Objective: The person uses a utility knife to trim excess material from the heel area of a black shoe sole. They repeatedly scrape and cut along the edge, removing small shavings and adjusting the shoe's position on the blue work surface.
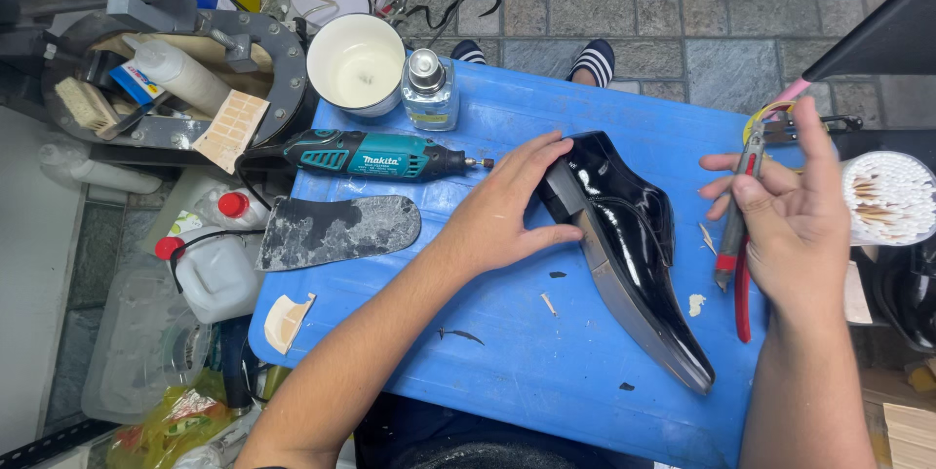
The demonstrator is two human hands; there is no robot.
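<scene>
Nearest us, our left hand (507, 211) pressed flat, fingers spread, on the heel of the black glossy shoe (629, 250) lying on its side on the blue table (526, 352). Our right hand (795, 225) was closed around a grey-handled tool (733, 225) — red pliers (744, 298) lay beneath. The sole edge looked scuffed and bare, so we judged the work unfinished. Farther off lay a worn insole (336, 230), a teal rotary tool (375, 154) and a white cup (356, 64).
</scene>
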